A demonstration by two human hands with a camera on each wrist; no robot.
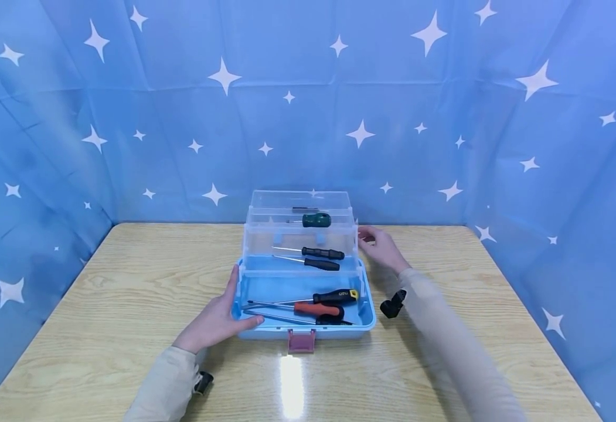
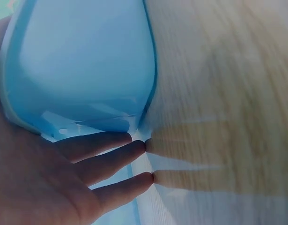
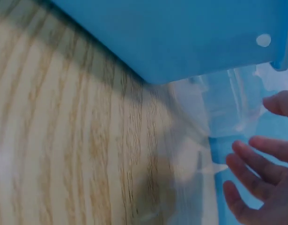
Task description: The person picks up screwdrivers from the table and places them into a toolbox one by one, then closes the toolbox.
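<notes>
A light blue toolbox (image 1: 255, 334) stands open in the middle of the table, its clear tiered trays and lid (image 1: 299, 199) raised at the back. My left hand (image 1: 210, 322) rests along the box's left side, thumb over the front rim. In the left wrist view its fingers (image 2: 113, 161) are extended, tips at the tabletop. Behind the right rear corner, my right hand (image 1: 384, 252) has loosely spread fingers (image 3: 256, 180) near the clear lid; contact is unclear. Inside lie a yellow-black screwdriver (image 1: 336, 296), a red-handled screwdriver (image 1: 318, 309) and a black-handled one (image 1: 331, 320).
The trays carry two black screwdrivers (image 1: 323, 254), a stubby green screwdriver (image 1: 316, 220) and a thin dark piece (image 1: 305, 208). A purplish latch (image 1: 301, 341) hangs at the box's front. Blue star-patterned cloth (image 1: 297, 135) encloses the wooden table (image 1: 144, 281) at back and sides.
</notes>
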